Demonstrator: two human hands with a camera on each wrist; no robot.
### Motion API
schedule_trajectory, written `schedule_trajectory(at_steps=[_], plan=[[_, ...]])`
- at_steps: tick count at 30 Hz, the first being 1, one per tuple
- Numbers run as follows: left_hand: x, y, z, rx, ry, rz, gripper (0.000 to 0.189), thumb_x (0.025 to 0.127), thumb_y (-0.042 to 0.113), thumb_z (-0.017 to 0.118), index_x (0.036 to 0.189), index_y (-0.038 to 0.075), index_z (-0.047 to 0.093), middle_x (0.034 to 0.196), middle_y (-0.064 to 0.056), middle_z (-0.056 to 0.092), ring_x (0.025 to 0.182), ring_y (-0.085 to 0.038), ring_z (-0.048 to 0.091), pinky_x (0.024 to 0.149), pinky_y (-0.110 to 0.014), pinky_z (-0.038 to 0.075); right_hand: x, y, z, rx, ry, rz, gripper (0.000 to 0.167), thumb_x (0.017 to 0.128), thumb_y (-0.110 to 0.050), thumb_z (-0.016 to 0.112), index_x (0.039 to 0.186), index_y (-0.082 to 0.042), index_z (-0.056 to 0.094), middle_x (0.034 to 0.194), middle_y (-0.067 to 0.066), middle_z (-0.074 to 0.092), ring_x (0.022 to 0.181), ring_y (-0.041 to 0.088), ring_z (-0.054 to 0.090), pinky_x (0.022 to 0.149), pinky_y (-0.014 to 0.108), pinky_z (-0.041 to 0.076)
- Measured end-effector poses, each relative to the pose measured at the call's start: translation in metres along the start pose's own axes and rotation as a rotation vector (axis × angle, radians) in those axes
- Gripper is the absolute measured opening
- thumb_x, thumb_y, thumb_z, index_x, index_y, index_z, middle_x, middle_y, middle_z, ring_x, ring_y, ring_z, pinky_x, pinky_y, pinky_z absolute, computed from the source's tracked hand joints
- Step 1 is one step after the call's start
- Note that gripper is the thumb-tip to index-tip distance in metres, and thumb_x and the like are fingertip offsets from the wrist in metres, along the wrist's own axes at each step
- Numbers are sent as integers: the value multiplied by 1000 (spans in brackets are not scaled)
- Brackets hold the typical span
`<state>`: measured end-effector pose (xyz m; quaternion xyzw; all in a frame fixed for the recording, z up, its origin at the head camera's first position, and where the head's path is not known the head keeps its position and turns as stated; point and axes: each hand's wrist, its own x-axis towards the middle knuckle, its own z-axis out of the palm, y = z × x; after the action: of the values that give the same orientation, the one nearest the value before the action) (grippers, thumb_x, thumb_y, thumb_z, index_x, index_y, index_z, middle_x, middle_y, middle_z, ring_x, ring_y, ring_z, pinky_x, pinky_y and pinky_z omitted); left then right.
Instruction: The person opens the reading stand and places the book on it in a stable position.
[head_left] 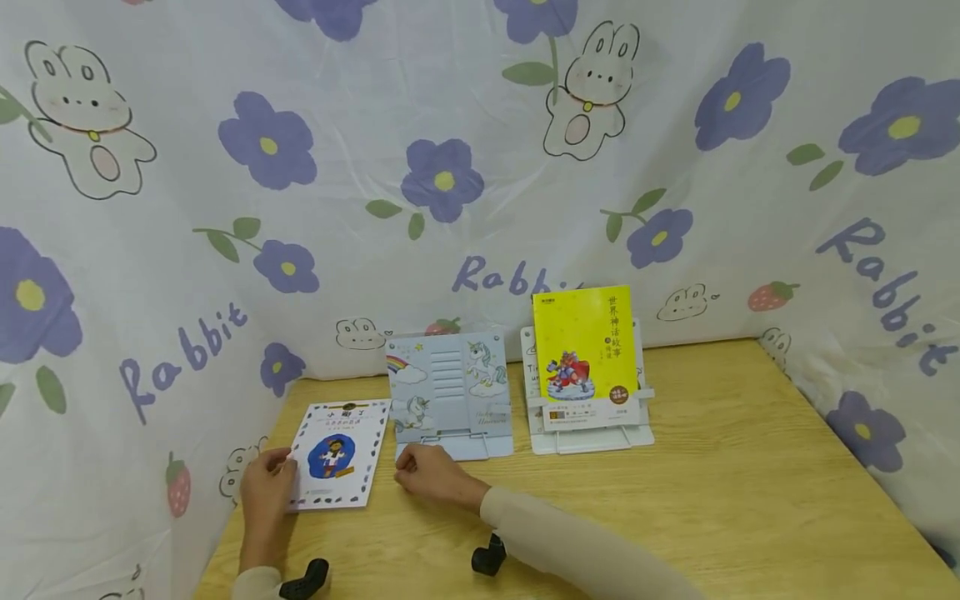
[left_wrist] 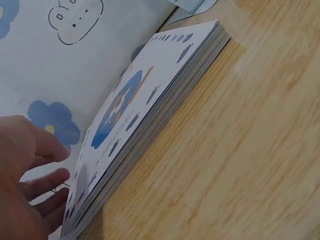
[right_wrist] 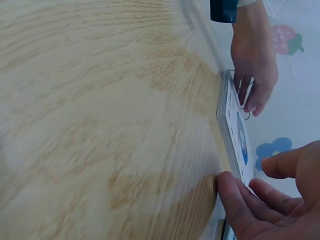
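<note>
A white paperback book with a blue oval picture and a dotted border lies face up on the left of the table. Beside its left edge is my left hand, its fingertips at the cover's side; in the left wrist view the fingers are loosely bent and the thumb stands apart. My right hand hovers low between the book and a pale blue unicorn book stand, holding nothing. From the right wrist, the thumb and fingers appear spread near the book's edge; I cannot tell whether they touch it.
Right of the blue stand, a white book stand holds a yellow book upright. A patterned cloth hangs behind and at both sides of the wooden table. Black devices sit at my wrists.
</note>
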<state>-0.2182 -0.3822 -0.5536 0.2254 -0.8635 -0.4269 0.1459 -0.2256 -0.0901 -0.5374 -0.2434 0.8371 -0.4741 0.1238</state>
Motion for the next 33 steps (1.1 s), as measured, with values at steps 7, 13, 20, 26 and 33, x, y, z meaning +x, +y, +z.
schedule_trajectory(at_steps=[7,13,20,26,33], plan=[[0,4,-1,84,-53,-5,51,107,10,50,153,-10,46,147,-38,50,133,-51,49,119,-66,39,7,-11,4,-14,16,51,29,103,-21,68,125,-3,65,117,9,74,109,21,71,89,27,58],[3,6,0,102,-87,-21,55,107,13,48,158,-8,40,152,-39,48,139,-53,48,121,-66,36,11,-13,10,-2,-14,74,35,103,-21,66,133,-4,62,128,11,72,118,23,70,96,29,58],[5,7,0,21,-63,-108,52,107,18,49,153,-8,45,144,-37,54,131,-52,53,113,-65,43,9,-14,11,7,-50,70,40,103,-20,66,138,-4,60,138,14,70,126,26,68,101,31,57],[5,7,-2,-41,-64,-183,53,108,20,49,153,-8,44,146,-36,52,132,-49,52,111,-62,44,9,-13,12,23,-59,69,45,101,-22,69,141,-5,59,138,14,69,122,23,69,100,30,57],[5,7,-5,-90,-85,-246,62,108,26,51,158,-9,38,154,-38,44,138,-49,47,118,-63,40,9,-12,11,48,-68,61,46,101,-21,70,142,-3,58,139,15,68,117,22,72,100,29,57]])
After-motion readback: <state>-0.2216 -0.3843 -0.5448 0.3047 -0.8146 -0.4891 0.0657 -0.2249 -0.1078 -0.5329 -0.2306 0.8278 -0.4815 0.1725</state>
